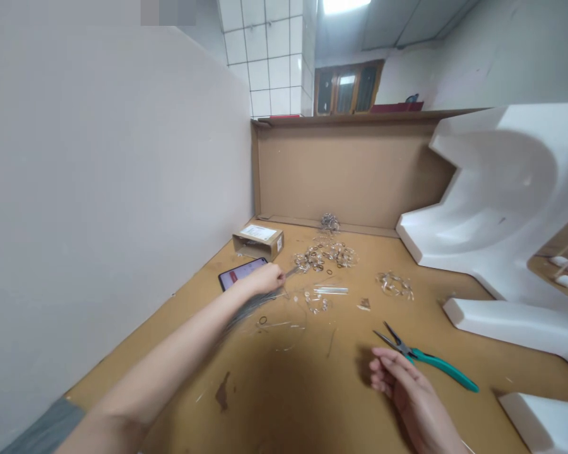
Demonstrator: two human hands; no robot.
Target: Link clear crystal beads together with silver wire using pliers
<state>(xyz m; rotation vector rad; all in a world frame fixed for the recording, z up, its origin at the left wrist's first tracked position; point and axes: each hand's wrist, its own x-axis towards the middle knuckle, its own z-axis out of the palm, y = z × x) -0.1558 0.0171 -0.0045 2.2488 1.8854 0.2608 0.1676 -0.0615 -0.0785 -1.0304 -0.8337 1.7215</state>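
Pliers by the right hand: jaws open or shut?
Open: the pliers' two pointed tips stand apart, tabletop showing between them.

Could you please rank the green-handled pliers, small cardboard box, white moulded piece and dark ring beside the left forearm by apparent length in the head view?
1. White moulded piece, cut off by the frame
2. Green-handled pliers, though nearer the camera than the box
3. Small cardboard box
4. Dark ring
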